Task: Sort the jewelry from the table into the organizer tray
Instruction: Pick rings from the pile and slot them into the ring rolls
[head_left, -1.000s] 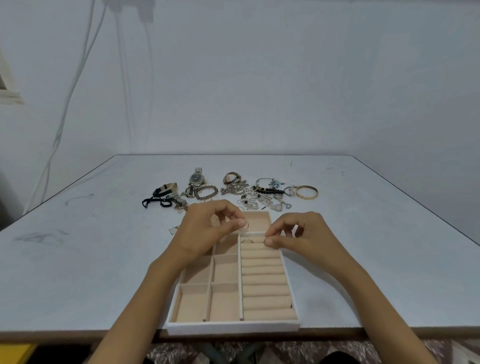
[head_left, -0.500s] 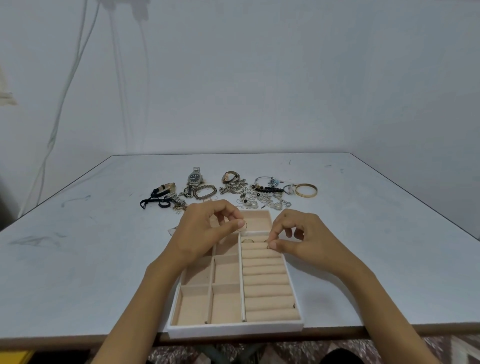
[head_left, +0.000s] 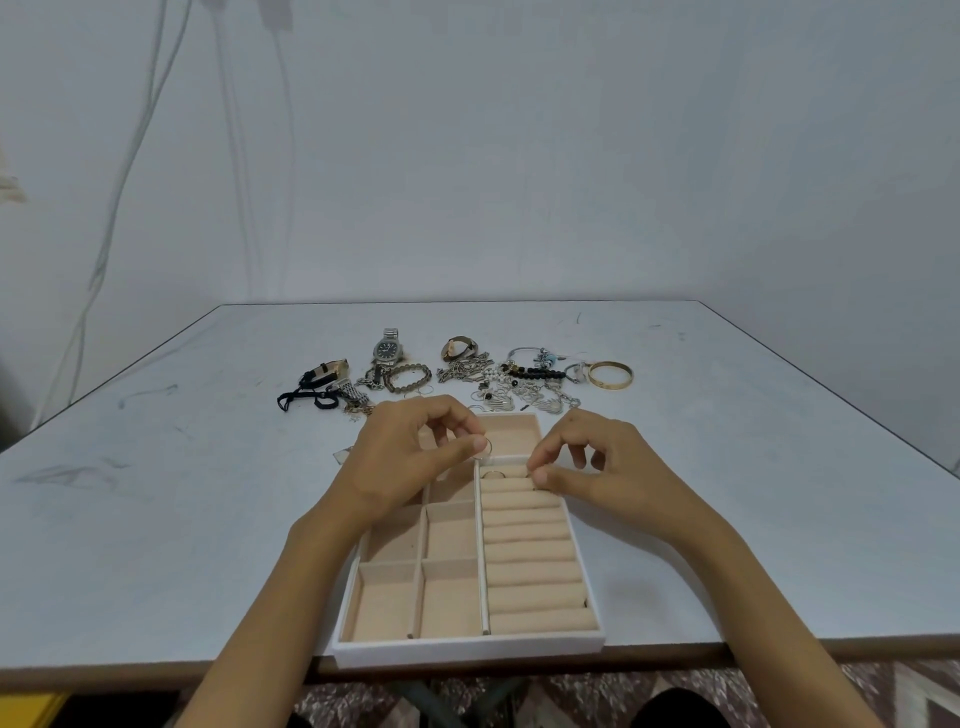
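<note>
Over tray (head_left: 467, 647) | left hand (head_left: 405, 457) pinches ring (head_left: 484, 448) | right hand (head_left: 608, 467) touches rolls (head_left: 524, 525)

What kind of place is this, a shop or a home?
Likely a plain room used as a work spot, not a shop: bare table, blank walls, one tray beside heaped jewelry.

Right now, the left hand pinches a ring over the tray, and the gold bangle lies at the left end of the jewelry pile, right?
No. The head view shows the gold bangle at the right end of the jewelry pile, not the left. The left hand does pinch a ring over the tray.
</note>
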